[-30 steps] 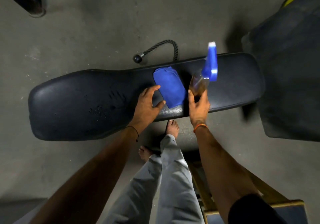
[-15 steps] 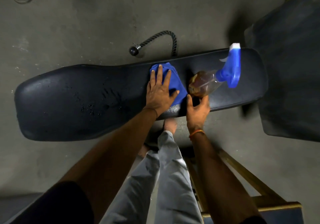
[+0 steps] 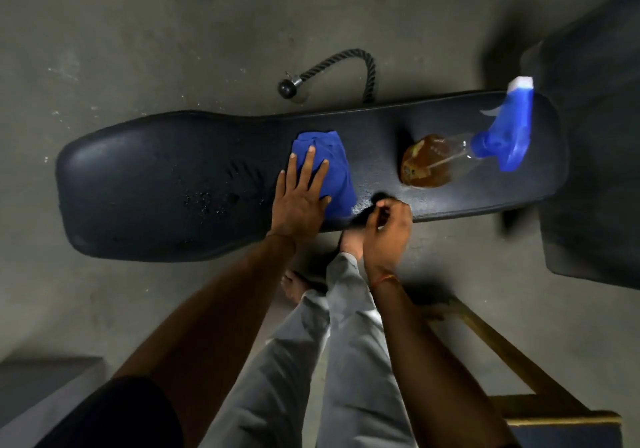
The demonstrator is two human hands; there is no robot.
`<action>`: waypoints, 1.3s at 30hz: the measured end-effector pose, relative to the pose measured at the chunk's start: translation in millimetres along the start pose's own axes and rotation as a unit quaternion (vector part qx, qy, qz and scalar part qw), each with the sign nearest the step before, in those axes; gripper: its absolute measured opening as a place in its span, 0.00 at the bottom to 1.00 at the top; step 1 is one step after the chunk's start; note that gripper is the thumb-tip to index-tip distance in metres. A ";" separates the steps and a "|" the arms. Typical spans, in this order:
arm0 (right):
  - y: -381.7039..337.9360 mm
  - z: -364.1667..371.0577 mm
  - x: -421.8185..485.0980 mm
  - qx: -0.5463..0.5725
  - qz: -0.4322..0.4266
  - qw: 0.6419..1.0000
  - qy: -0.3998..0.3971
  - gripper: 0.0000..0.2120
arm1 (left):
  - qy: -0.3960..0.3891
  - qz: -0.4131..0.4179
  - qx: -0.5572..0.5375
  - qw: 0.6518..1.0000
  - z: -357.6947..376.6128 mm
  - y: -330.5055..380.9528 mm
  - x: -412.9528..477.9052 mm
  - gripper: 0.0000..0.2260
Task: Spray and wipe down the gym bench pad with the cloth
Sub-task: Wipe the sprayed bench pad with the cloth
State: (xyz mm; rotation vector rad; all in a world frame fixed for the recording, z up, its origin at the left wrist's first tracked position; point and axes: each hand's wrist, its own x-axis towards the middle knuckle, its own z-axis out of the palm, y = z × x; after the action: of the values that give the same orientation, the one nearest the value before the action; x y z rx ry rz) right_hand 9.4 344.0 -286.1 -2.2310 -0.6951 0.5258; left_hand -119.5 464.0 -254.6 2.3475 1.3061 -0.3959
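A long black bench pad point(image 3: 145, 184) lies across the view, with wet droplets and a handprint left of centre. My left hand point(image 3: 300, 195) presses flat on a crumpled blue cloth point(image 3: 337, 167) in the pad's middle. A spray bottle point(image 3: 436, 162) with amber liquid and a blue trigger head point(image 3: 509, 136) lies on its side on the right part of the pad. My right hand point(image 3: 386, 231) hovers loosely curled at the pad's near edge, apart from the bottle and holding nothing.
A black rope handle with a ball end point(image 3: 332, 73) lies on the concrete floor behind the bench. A dark padded block point(image 3: 595, 156) stands at the right. A wooden frame point(image 3: 512, 354) sits near right. My bare feet point(image 3: 349, 243) are under the near edge.
My right hand set the bottle down on its side and drew back to the near edge. My left hand moved onto the cloth and pressed it flat.
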 end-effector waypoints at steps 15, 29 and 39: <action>-46.0 64.6 56.0 -0.117 -0.236 0.958 -0.111 0.19 | 0.141 0.028 -0.027 0.989 15.3 -40.0 -11.3 0.25; -63.5 98.6 90.3 -0.228 -0.294 0.924 -0.086 0.25 | 0.191 -0.102 -0.040 0.976 -4.1 -65.7 51.5 0.27; -63.9 101.8 88.4 -0.258 -0.323 0.904 -0.107 0.25 | 0.148 -0.084 0.019 0.985 -19.1 -76.0 70.7 0.28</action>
State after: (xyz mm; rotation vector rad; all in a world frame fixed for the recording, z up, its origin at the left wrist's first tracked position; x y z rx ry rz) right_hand 0.9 489.3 -318.7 -2.2181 -1.7790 0.2596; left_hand -147.1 560.9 -286.0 2.4029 1.6533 -0.1241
